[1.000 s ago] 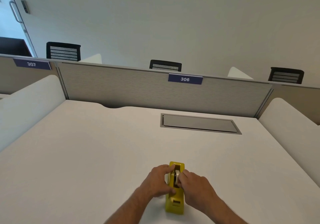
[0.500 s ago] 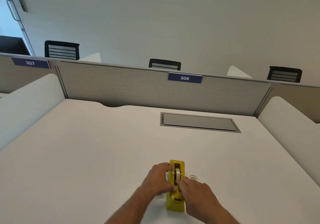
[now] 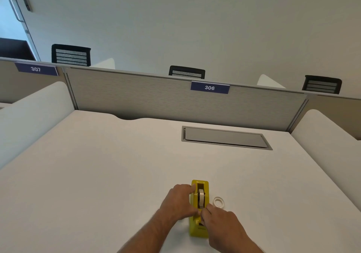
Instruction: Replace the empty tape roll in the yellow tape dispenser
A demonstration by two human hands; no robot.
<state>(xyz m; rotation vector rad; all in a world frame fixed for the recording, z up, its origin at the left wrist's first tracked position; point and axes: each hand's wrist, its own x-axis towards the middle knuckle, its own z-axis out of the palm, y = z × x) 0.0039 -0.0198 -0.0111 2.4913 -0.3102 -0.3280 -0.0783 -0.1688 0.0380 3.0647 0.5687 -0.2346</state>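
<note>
Your right hand [image 3: 222,223] sits nearest, its grip pinched together at the near side of the tape roll [image 3: 201,198], though what its fingertips pinch is too small to tell. Your left hand [image 3: 178,203] braces the yellow tape dispenser [image 3: 198,229], grip closed against its left wall. The dispenser stands upright on the white table [image 3: 97,174], roll seated in its cradle. Just right of it lies a thin empty tape ring [image 3: 218,202], flat, apart from the dispenser. Further back is a grey hatch [image 3: 224,138], then the partition with its 306 label [image 3: 209,87].
</note>
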